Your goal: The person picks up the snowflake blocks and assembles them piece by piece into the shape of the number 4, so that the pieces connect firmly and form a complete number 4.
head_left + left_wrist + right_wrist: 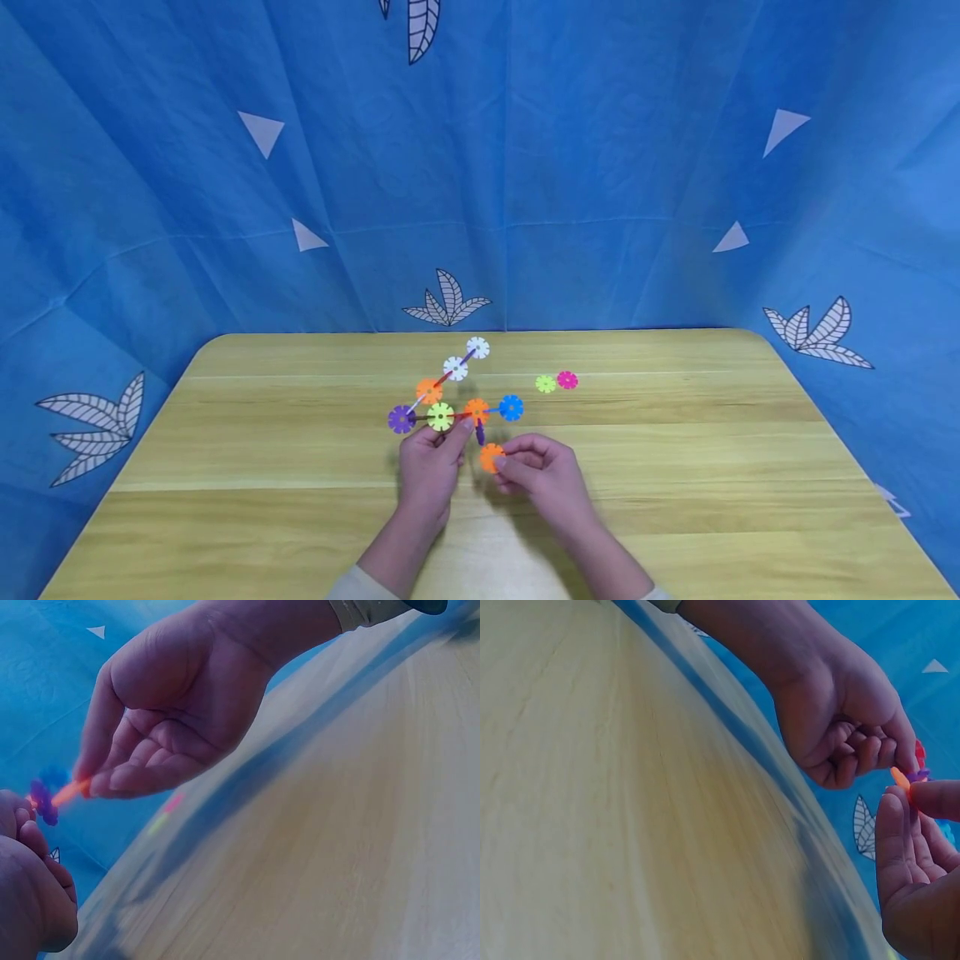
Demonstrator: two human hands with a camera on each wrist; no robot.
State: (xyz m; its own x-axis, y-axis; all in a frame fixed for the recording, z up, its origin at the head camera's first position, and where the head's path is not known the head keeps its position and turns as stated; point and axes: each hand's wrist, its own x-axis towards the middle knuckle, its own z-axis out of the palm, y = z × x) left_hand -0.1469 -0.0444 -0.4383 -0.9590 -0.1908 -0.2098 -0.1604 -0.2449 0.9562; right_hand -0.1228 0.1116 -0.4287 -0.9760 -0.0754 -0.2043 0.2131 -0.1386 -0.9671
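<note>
My left hand (429, 475) pinches a chain of notched plastic snowflake discs near its orange middle disc (476, 411). From there the chain runs left through a yellow-green disc (440, 417) to a purple disc (401, 419). It then bends back up through an orange disc (429, 391) to two white discs (455, 368). A blue disc (512, 407) sticks out at the right. Below the middle disc hangs a purple disc (481, 432), seen edge-on. My right hand (547, 479) pinches another orange disc (491, 457) by its edge, right at that purple disc.
Two loose discs, one yellow-green (545, 383) and one pink (567, 380), lie on the wooden table (712, 467) beyond my right hand. A blue patterned curtain (570, 167) hangs behind the table's far edge.
</note>
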